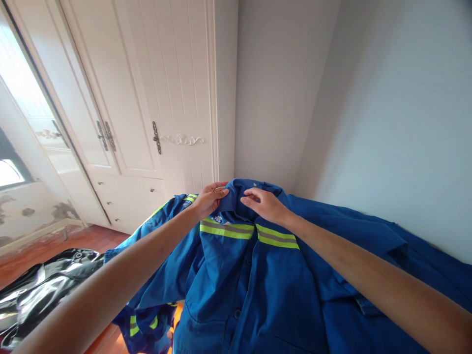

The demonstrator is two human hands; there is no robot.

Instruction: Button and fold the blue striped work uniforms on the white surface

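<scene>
The left hand [208, 199] has a narrow pinch grip on the collar [236, 194] of the blue work shirt [250, 275]; the right hand [267, 205] lies flat, pressing it. The shirt is spread front-up, far end near the wall [387, 123]. Smoothing both collar sides evenly would likely keep it square.

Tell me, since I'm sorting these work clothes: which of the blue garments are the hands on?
The top blue shirt, spread flat with its buttoned front up. Both the left hand and right hand are at its collar; the other blue garments lie beneath, untouched.
</scene>
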